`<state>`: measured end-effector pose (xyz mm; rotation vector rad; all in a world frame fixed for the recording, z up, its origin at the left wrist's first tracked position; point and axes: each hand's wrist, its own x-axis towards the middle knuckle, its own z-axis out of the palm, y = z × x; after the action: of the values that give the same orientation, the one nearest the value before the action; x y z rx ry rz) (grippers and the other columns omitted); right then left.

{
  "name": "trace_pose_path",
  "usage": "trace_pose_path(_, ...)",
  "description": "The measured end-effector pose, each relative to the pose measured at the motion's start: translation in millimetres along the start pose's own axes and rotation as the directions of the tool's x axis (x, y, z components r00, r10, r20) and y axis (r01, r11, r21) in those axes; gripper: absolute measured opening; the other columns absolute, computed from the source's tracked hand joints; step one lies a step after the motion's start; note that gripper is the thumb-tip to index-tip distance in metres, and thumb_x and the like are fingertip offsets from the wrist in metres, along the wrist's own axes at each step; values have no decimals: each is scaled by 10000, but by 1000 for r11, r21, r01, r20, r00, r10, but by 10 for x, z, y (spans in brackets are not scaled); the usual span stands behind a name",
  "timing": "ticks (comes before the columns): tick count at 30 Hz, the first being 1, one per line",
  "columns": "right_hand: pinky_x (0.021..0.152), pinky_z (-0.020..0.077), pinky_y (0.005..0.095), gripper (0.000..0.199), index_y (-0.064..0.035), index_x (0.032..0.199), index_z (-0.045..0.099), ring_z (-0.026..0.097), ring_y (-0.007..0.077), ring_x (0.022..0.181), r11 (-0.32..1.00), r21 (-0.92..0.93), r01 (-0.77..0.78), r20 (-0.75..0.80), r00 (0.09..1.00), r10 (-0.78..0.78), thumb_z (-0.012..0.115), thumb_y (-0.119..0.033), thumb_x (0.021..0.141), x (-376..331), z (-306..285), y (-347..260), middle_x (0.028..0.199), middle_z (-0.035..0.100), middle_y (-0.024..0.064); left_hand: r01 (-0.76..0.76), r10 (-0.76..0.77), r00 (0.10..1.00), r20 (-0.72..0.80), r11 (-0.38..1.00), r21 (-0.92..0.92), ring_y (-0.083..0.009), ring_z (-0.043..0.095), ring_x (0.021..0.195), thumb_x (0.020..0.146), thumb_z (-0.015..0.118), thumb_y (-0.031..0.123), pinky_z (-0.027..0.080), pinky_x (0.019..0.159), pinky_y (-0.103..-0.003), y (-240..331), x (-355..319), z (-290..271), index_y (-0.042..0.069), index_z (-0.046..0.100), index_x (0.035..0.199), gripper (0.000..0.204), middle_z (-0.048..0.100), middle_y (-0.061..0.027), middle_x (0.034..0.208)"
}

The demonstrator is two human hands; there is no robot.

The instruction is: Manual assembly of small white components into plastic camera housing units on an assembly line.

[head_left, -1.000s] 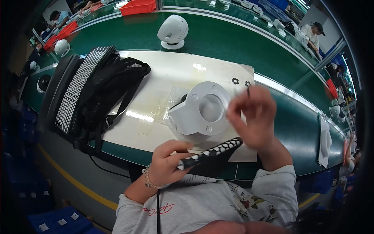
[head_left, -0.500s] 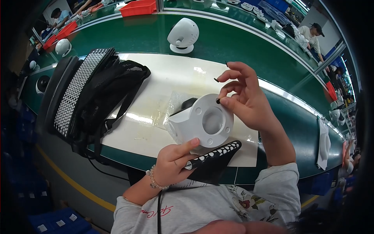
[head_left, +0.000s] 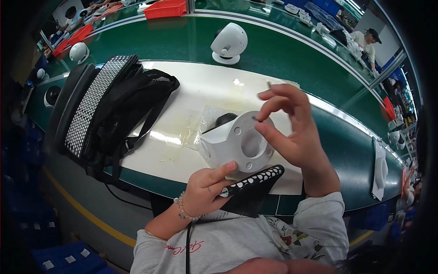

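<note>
A white fan-like housing [head_left: 218,145] lies tilted on its side, its round base [head_left: 258,163] turned up toward me. The base has a wide central opening and several small round recesses along its rim. My left hand [head_left: 206,188] is closed around a black sheet with white round dots [head_left: 260,177], and its thumb rests against the lower rim of the base. At the upper rim, my right hand [head_left: 292,125] pinches something small between thumb and index finger, largely hidden by the fingertips. A small dark bit [head_left: 269,85] shows at a raised fingertip. Clear plastic wrap [head_left: 206,119] lies behind the housing.
A black mesh bag [head_left: 137,98] and a dotted sheet stack [head_left: 98,102] lie to the left on the white board [head_left: 182,73]. Beyond, a similar white unit [head_left: 230,42] stands on the green belt [head_left: 173,41]. A red tray [head_left: 165,8] and other people are farther off.
My right hand has lifted slightly off the base rim, and the dark round piece at its thumb tip shows less. The white unit on the belt has shifted right.
</note>
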<state>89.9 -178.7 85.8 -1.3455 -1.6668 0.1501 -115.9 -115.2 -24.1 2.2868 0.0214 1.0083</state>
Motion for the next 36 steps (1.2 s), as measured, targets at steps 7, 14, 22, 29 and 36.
trace_pose_path(7,878,381,311,479,-64,1197,351,501,140,941,848,394,-354,258,928,267,577,12,781,78,161,-2,897,514,63,0,-2,996,-84,1000,-30,-195,585,656,523,654,32,461,576,-292,-4,43,29,27,632,826,304,519,-105,1223)
trace_pose_path(14,937,343,374,443,-59,1173,401,547,190,954,990,77,-114,156,983,101,591,-10,776,-49,160,-9,1096,531,118,25,-28,997,-78,999,-39,-199,596,678,536,654,30,466,582,-292,14,45,31,25,632,829,294,521,-102,1219)
trace_pose_path(22,1034,210,453,294,-75,1015,532,292,334,1282,990,-142,9,248,968,27,652,-72,746,-271,92,-110,1307,403,158,20,-28,995,-93,996,-86,-213,612,701,565,669,37,476,595,-297,-26,13,57,8,615,766,210,529,-108,1207)
trace_pose_path(29,1057,103,454,52,-78,780,588,15,365,1346,976,61,-207,215,958,190,631,-105,781,-485,184,-66,1429,204,172,-36,32,998,-56,998,-56,-187,584,595,594,738,17,473,568,-287,-57,23,28,10,584,822,275,486,-167,1242)
trace_pose_path(36,1050,127,450,70,-90,826,644,89,367,1340,993,-26,-116,185,975,119,635,-149,790,-581,198,20,1411,264,157,-33,31,997,-71,999,-33,-175,590,632,593,750,29,474,580,-277,-50,35,37,11,612,843,286,499,-147,1232)
